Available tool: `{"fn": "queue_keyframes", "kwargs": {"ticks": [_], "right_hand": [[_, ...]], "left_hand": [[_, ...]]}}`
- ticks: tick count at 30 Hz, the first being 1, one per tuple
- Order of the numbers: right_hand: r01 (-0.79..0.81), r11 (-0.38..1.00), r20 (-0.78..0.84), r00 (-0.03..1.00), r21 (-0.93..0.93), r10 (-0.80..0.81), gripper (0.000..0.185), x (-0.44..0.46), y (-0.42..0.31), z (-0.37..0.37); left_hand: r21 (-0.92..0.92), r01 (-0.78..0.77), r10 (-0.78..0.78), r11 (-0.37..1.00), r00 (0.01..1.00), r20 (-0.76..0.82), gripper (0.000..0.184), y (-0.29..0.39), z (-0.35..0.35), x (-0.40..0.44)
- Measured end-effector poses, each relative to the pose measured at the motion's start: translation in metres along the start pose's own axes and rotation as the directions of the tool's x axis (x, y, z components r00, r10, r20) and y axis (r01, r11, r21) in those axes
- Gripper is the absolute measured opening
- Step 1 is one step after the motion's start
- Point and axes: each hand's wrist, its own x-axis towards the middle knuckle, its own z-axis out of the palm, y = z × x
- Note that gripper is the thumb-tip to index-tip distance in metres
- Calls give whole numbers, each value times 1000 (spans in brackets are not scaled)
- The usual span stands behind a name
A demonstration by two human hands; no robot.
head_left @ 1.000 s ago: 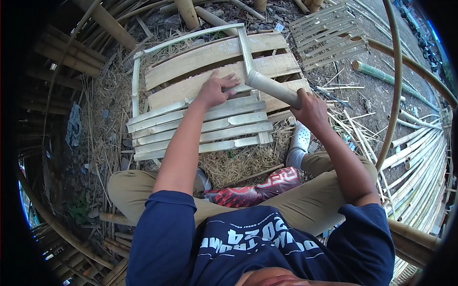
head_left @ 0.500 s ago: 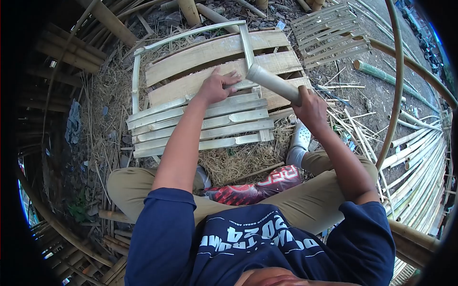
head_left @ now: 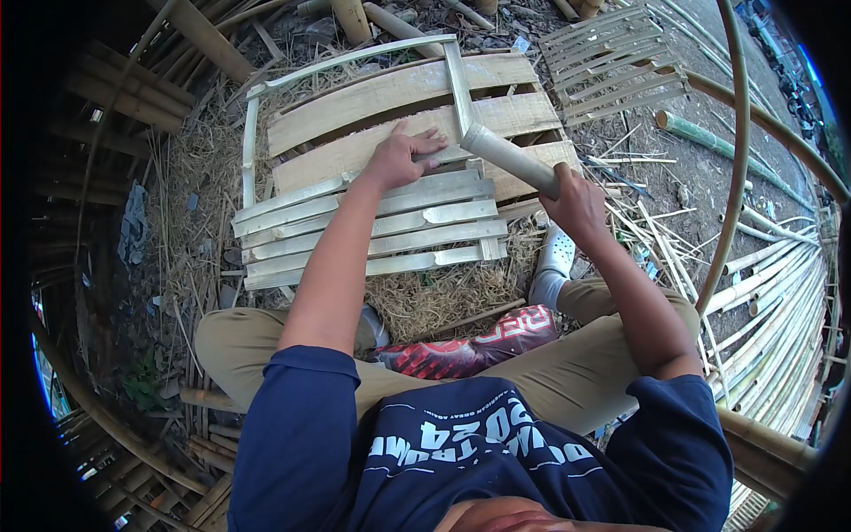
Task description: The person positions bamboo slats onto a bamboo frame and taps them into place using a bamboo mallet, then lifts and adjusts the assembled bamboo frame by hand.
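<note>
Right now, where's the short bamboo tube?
In the head view, the bamboo tube is right of centre, gripped in the right hand, its far end by the slatted frame.

Planks (head_left: 355,111), laid low with gaps between, carry a slatted frame (head_left: 443,214), its near slats reaching out over straw (head_left: 425,301). Dirt ground (head_left: 700,182) on the right bears another slatted rack (head_left: 612,64), a green pole (head_left: 709,139) and, nearer, many pale poles (head_left: 789,310) lying roughly side by side.

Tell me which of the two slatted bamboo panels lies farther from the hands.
The far panel, at the picture's upper right, beyond the boards; the near panel instead lies close by the left hand.
</note>
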Motion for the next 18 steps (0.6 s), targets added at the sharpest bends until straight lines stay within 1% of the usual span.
{"fn": "queue_keyframes", "kwargs": {"ticks": [1,2,4,5,6,7,8,11,12,15,18], "right_hand": [[-1,1000,-36,999,24,1,35,0,-2,-1],[10,997,-157,988,77,2,34,-2,-6,-2],[57,982,-374,927,181,15,32,-6,-24,-10],[-1,997,-196,980,82,17,33,-8,-22,-7],[-42,999,-25,999,-31,42,33,-4,-16,-3],[-70,986,129,988,-149,89,33,0,-10,0],[-124,979,134,980,-164,147,41,5,-4,2],[-113,992,58,991,-59,117,39,4,-11,-13],[-67,995,40,997,-75,70,34,3,-13,-17],[-36,990,139,989,-137,55,35,0,-9,-13],[-47,993,127,990,-111,61,35,-3,-8,-9]], "left_hand": [[3,-6,6,1000,1000,7,42,0,0,1],[7,-10,10,1000,1000,10,42,0,-1,2],[9,-10,10,1000,1000,2,42,-1,-4,-1],[0,-7,7,1000,1000,-6,42,0,-2,-3],[-6,-16,16,1000,1000,-15,42,0,1,-2],[-14,-9,9,1000,1000,-4,42,0,2,0],[-15,-10,10,1000,1000,9,42,-2,-2,4],[-29,7,-6,1000,1000,23,46,-5,0,-1],[-32,3,-3,999,1000,23,49,-5,0,0],[-9,10,-10,1000,999,35,49,-3,0,1],[-10,13,-12,1000,999,39,50,-3,0,1]]}}
